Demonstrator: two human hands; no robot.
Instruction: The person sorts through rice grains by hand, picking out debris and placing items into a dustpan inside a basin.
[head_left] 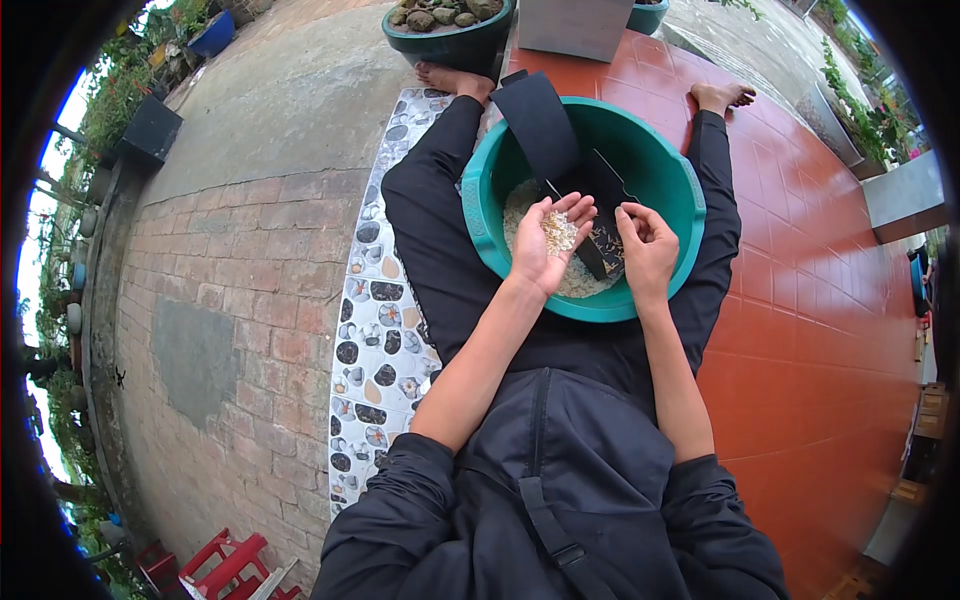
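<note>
A green plastic basin (692,215) sits between my legs, with a layer of pale rice grains (583,284) at its bottom. Palm up over the basin, my left hand (536,262) cups a small heap of rice grains (559,232). My right hand (650,250) is just to the right, thumb and fingertips pinched together; whatever they hold is too small to make out. A dark flat piece (604,258) under the hands carries scattered yellowish husks or grains. A wide black band (538,122) arches over the basin's far left rim; how it joins the dark piece is hidden.
My legs in black trousers (425,200) flank the basin. Red tiles (800,350) lie to the right, a pebble-patterned tile strip (375,350) to the left, then brick paving (250,260). A planter with stones (450,35) stands ahead, a red plastic stool (230,565) at lower left.
</note>
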